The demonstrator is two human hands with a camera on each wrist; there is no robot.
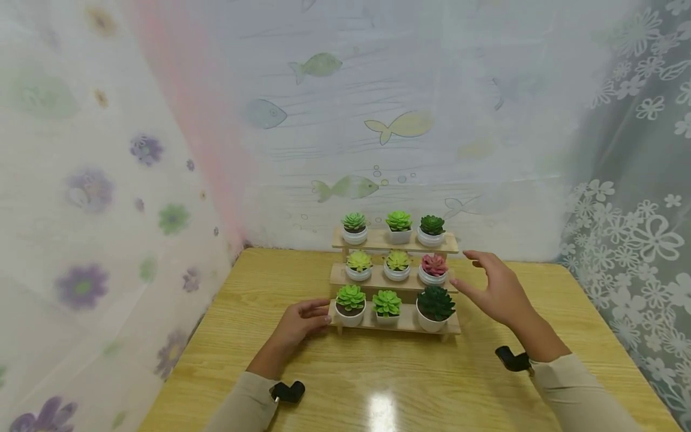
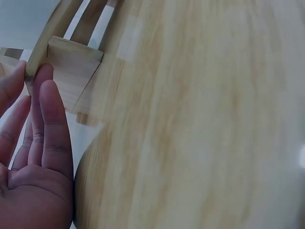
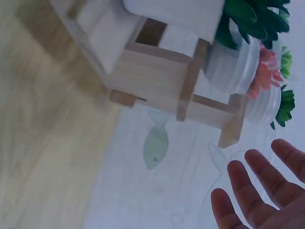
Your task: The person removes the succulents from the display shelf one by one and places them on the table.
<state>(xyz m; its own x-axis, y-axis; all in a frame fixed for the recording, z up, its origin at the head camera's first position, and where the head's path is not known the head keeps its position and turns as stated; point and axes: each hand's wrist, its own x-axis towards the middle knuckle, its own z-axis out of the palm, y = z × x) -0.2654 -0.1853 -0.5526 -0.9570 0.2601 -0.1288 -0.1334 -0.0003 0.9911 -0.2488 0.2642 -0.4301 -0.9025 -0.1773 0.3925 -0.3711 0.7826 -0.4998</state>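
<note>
1. Head view: the wooden stand rests upright on the table, in front of the fish-printed cloth, its tiers stepping upward away from you. The stepping likely lets each rear row show above the one ahead.

2. Potted succulents sit three to a tier, roughly in columns, an arrangement that probably spreads their weight evenly. The bushy dark green succulent occupies the lowest tier's right place; the pink succulent stands one tier above it.

3. Left wrist view: your left hand pinches the left end of the lowest tier between thumb and fingers. Gripping wood rather than a pot presumably steadies the stand without disturbing the plants.

4. Right wrist view: your right hand holds nothing; its fingers are extended and spread, just beside the stand's right end and apart from it. This position would suit bracing that side.
</note>
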